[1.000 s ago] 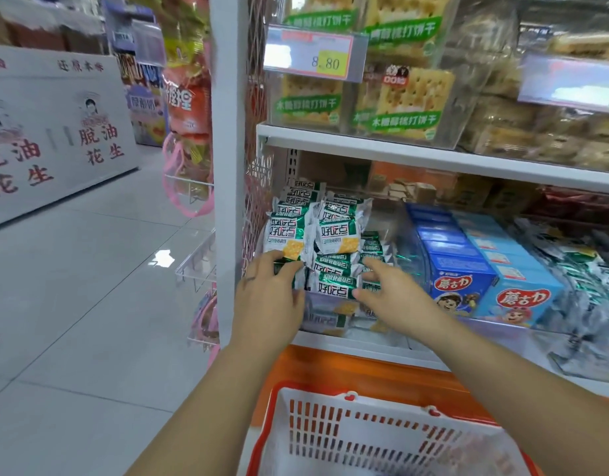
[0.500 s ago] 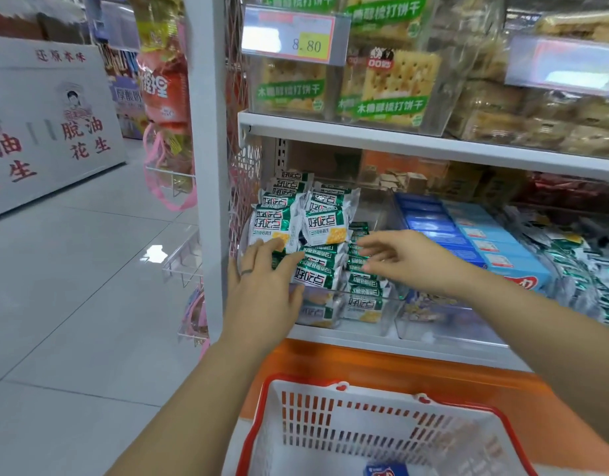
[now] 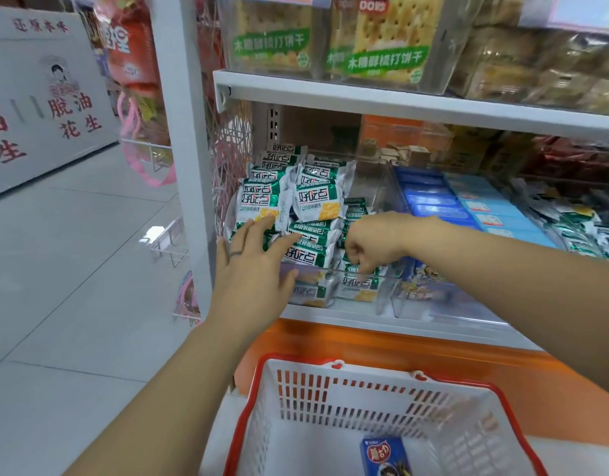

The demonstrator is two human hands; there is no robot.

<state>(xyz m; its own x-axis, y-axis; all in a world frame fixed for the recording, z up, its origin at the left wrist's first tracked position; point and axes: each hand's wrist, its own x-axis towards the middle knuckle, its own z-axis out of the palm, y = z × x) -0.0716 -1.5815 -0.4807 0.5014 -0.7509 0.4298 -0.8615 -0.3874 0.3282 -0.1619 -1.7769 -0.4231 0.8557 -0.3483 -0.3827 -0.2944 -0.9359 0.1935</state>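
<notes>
Right hand [image 3: 373, 243]: fingers curled downward, thumb and forefinger closed on the top edge of one packet [image 3: 359, 283] at the front of the clear bin [image 3: 382, 300]. Half a second ago we saw this hand stretched out flat over the right-hand row, farther back. It has since dropped to the bin's front wall and curled.

Left hand [image 3: 251, 273]: fingers [image 3: 258, 225] spread and straight, pressed flat against the left side of the stacked packets [image 3: 316, 201], gripping none. A ring [image 3: 237, 253] shows on one finger. We note little change here; the hand stays on the same stack as before, fingertips now reaching the lower edge of an upright front packet.

The packets are green and white and fill the left end of the bin. Several stand upright on top and others lie flat beneath. The pinched one sits low in the right-hand row, just behind the front wall, not lifted clear.

The bin rests on the white shelf [image 3: 364, 321]. Just to its right we see rows of blue boxes [image 3: 430, 197] in a second bin.

Below the shelf sits a white basket [image 3: 296, 360] with a red rim, directly under both forearms. One blue box [image 3: 385, 455] lies on its floor. More of that box shows now than half a second ago, when only its top edge was in view.
</notes>
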